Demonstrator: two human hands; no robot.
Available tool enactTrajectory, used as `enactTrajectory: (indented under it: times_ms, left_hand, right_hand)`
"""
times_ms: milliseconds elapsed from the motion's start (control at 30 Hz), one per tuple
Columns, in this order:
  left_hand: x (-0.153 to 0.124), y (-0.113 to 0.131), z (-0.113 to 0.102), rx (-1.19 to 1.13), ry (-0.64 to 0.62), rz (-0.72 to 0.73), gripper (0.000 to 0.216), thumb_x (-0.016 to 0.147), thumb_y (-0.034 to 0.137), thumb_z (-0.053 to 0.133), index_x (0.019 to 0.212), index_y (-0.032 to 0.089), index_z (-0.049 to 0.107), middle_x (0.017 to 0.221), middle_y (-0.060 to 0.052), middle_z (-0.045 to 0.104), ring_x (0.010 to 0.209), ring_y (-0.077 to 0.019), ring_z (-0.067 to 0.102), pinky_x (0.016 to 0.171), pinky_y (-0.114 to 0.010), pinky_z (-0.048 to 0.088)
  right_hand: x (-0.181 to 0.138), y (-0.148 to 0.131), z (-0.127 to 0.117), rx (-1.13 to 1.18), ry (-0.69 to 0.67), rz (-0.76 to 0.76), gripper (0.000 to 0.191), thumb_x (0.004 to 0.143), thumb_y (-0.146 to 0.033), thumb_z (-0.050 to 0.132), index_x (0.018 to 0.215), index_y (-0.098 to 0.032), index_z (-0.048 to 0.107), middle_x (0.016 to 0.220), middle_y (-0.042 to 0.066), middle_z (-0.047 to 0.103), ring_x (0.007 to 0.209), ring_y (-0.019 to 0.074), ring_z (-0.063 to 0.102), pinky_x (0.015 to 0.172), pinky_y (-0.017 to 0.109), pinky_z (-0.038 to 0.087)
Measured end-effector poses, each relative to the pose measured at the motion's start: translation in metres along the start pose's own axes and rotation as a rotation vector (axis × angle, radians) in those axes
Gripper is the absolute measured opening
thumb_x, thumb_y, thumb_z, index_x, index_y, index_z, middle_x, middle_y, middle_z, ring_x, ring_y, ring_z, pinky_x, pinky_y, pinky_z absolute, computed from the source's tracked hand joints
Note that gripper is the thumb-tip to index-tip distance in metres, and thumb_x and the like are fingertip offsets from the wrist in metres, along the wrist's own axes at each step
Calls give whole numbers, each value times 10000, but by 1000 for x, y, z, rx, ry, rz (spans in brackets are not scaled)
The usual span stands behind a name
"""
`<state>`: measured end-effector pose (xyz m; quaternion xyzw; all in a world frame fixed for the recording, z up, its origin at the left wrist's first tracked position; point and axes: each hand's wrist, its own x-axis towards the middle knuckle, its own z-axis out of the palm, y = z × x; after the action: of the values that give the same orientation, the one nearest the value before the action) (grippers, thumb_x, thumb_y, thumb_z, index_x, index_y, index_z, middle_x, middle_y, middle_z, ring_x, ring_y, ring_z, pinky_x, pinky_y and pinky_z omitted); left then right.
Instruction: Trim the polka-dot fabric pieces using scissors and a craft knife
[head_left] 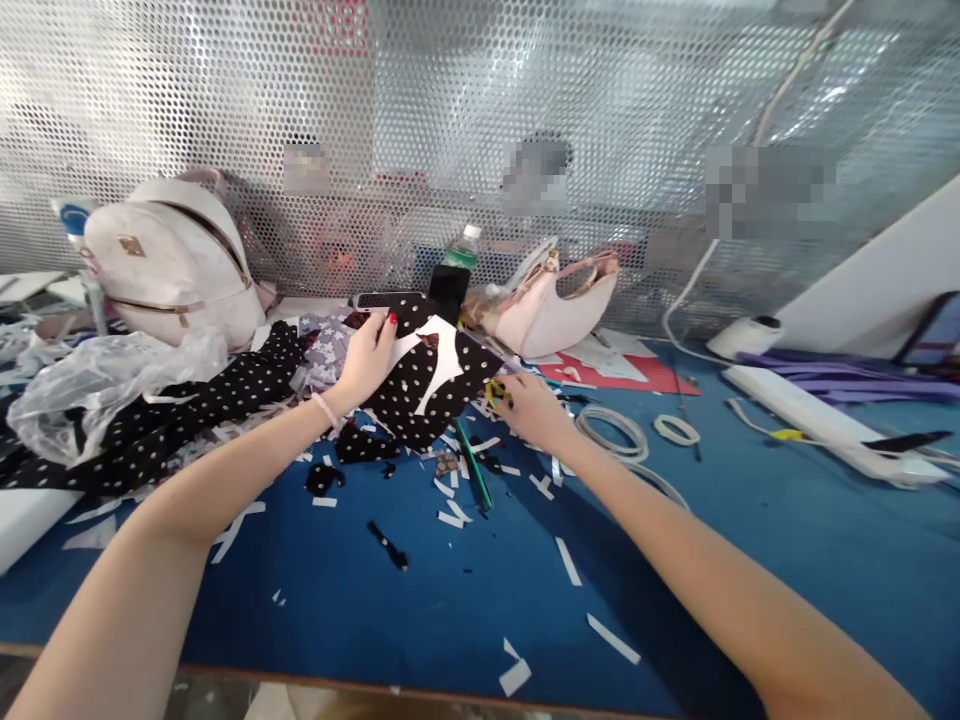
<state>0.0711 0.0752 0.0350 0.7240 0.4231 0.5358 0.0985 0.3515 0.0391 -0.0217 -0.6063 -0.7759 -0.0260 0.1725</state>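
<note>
My left hand (369, 357), with a pink beaded bracelet at the wrist, grips a piece of black polka-dot fabric (409, 400) by its upper left side. A white curved shape (444, 365) shows on the fabric's face. At the fabric's right edge, my right hand (534, 410) is closed around a small yellow-handled tool (497, 394). Its blades, if any, are hidden, so I cannot tell its exact kind. Under the fabric lies a green pen-like stick (474, 468) on the blue table, among fabric scraps (322, 480) and white strips.
A white backpack (176, 265), clear plastic (112, 390) and dotted cloth lie left. Behind stand a bottle (466, 245), a dark phone-like object (448, 290) and a pale handbag (559, 305). Right are coiled cord (615, 432), a tape roll (676, 431) and purple strips (840, 375).
</note>
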Motion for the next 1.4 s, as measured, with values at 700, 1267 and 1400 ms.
enactTrajectory:
  times_ms: [700, 1267, 1400]
  left_hand:
    - [24, 35, -45, -175, -250, 90, 187, 841, 312, 619, 831, 158, 725, 857, -44, 735, 828, -170, 668, 805, -286, 526]
    - [48, 44, -113, 30, -668, 87, 180, 776, 343, 682, 776, 190, 778, 737, -1, 724, 641, -120, 614, 650, -249, 465]
    - [49, 44, -115, 42, -681, 68, 192, 778, 351, 680, 823, 197, 787, 742, 6, 730, 603, -108, 596, 613, -244, 453]
  right_hand:
    - [29, 5, -44, 242, 162, 172, 207, 741, -351, 597, 842, -211, 483, 743, 42, 629, 695, 197, 596, 652, 310, 473]
    - [-5, -96, -148, 204, 1, -254, 220, 800, -335, 663, 805, -233, 468, 663, 8, 577, 536, 137, 499, 483, 294, 366]
    - [-1, -91, -141, 205, 3, -280, 241, 791, -321, 692, 795, -239, 464, 642, 2, 557, 510, 134, 474, 467, 303, 338]
